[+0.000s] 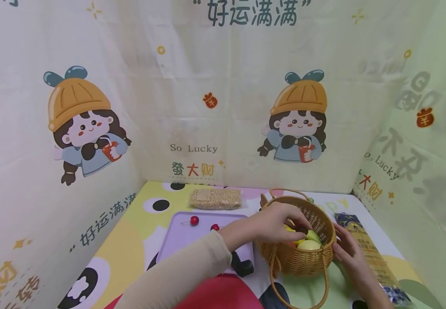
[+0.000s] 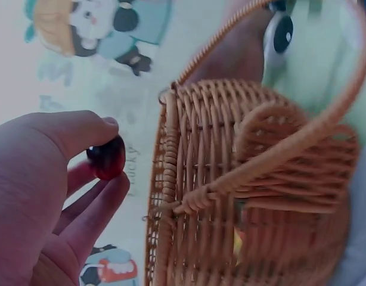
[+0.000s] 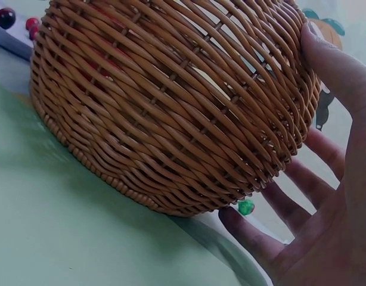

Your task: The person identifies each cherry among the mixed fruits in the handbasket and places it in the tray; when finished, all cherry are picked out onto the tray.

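Over the wicker basket, my left hand pinches a dark red cherry between thumb and fingertips. In the left wrist view this hand is beside the basket's rim. Pale yellow-green fruit lies inside the basket, partly hidden by the left hand. My right hand rests against the basket's right side. The right wrist view shows its fingers spread along the woven wall. Two more cherries lie on the light purple tray left of the basket.
A clear bag of grains lies behind the tray. To the basket's right is a long gold and blue packet. The basket's handle hangs toward the front. Printed cloth walls enclose the table on the back and sides.
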`<state>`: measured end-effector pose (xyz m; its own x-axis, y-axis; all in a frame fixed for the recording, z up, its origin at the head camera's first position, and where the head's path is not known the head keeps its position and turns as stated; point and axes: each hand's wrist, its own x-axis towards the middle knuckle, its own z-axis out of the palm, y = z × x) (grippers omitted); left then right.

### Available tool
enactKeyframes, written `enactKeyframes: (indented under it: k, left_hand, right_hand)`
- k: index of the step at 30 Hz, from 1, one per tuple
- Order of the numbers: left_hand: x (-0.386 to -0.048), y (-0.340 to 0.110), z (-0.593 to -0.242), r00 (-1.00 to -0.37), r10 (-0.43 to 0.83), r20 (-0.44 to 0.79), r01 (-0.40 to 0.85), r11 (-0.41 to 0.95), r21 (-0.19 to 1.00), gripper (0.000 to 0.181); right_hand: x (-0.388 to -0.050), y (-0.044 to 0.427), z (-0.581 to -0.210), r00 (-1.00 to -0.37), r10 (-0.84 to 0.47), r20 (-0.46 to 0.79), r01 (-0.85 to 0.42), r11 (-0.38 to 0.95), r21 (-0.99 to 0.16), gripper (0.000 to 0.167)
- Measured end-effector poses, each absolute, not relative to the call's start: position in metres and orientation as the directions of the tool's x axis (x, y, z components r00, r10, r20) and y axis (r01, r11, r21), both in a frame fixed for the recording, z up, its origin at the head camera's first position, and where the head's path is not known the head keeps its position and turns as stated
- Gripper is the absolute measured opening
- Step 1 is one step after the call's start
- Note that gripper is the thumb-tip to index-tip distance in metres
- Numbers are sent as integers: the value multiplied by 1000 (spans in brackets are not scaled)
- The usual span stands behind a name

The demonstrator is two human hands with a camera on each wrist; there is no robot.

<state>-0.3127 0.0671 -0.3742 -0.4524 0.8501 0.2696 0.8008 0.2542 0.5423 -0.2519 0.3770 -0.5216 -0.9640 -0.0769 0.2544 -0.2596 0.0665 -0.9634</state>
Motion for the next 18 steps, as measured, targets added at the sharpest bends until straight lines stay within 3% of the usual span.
enactKeyframes:
  k: [5, 10, 18]
  left_hand:
    - [-292, 25, -386, -453, 810, 374, 757, 128, 641, 21]
    - [-272, -12, -407, -495, 759, 424, 733, 102, 673, 22]
    - [-253, -73, -467, -655, 571, 495, 650, 91, 755, 24]
  right_hand:
    - [-251, 377, -521, -963, -72, 260, -265, 76, -961, 62]
    - [-251, 378, -520, -966, -59, 251, -255, 83, -963, 63]
    - [-252, 375, -524, -964, -72, 256, -261, 59, -964, 62]
